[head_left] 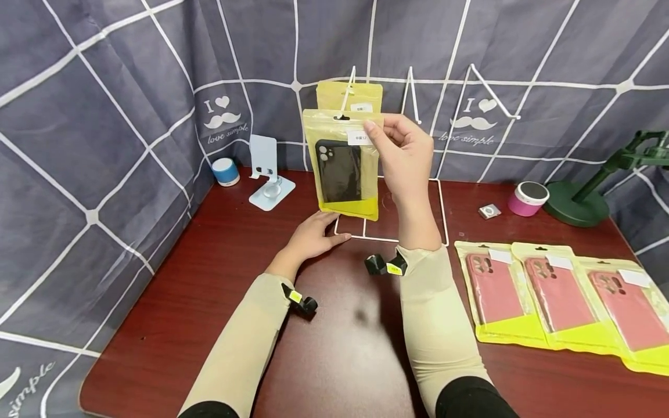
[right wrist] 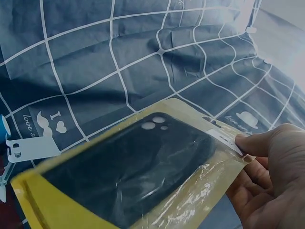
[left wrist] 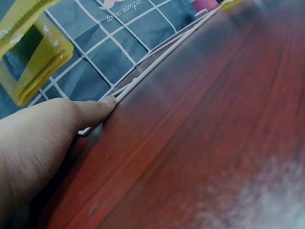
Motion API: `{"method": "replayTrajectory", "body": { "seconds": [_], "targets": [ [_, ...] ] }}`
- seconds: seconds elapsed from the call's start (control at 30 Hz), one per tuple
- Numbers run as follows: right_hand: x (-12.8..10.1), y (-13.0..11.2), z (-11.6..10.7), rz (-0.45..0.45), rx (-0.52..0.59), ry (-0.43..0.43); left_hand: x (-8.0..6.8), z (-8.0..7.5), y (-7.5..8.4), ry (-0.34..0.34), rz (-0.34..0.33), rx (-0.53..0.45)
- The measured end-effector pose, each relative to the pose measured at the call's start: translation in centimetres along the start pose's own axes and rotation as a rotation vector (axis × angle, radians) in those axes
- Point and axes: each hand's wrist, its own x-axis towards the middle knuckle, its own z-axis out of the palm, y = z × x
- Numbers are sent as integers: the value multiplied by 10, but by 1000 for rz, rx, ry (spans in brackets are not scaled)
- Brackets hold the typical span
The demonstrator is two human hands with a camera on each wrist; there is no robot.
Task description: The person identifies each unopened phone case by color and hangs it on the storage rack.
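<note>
Head view progress: one yellow pack already hangs on the white wire rack (head_left: 441, 203) at 12 o'clock; black-case pack (head_left: 342, 165) is up at the hook, looks not yet hung; three pink-case packs (head_left: 559, 299) wait on the tabletop (head_left: 209, 278) at 3 o'clock.
Head view hands: right hand (head_left: 405, 154) pinches the pack's top corner; left hand (head_left: 313, 238) lies flat on the rack base, fingers straight.
Left wrist view: left hand (left wrist: 43, 143) fingertip touches the wire foot (left wrist: 143, 78), nothing gripped.
Right wrist view: black-case pack (right wrist: 138, 174) is a clear-front yellow pouch, black phone case inside, white label by the thumb of right hand (right wrist: 271, 176).
</note>
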Motion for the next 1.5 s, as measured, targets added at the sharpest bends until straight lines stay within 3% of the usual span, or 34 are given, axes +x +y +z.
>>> {"method": "replayTrajectory", "body": {
  "seconds": [0.23, 0.53, 0.73, 0.97, 1.1, 1.33, 1.5],
  "targets": [
    [7, 22, -3, 10, -1, 0, -1, 0, 1, 19, -2, 2],
    [8, 31, -2, 14, -54, -2, 0, -2, 0, -2, -2, 9],
    [5, 22, 0, 24, -56, 6, 2, -1, -1, 1, 9, 12],
    [11, 43, -1, 45, -58, 4, 2, -1, -3, 6, 29, -13],
    [10, 47, -2, 109, -63, -64, 2, -1, -2, 16, 38, -28],
    [10, 69, -9, 282, -114, -277, 1, -1, -2, 14, 36, -33],
    [14, 89, -19, 330, -173, -365, 1, -2, -2, 9, 35, -36]
  ]
}}
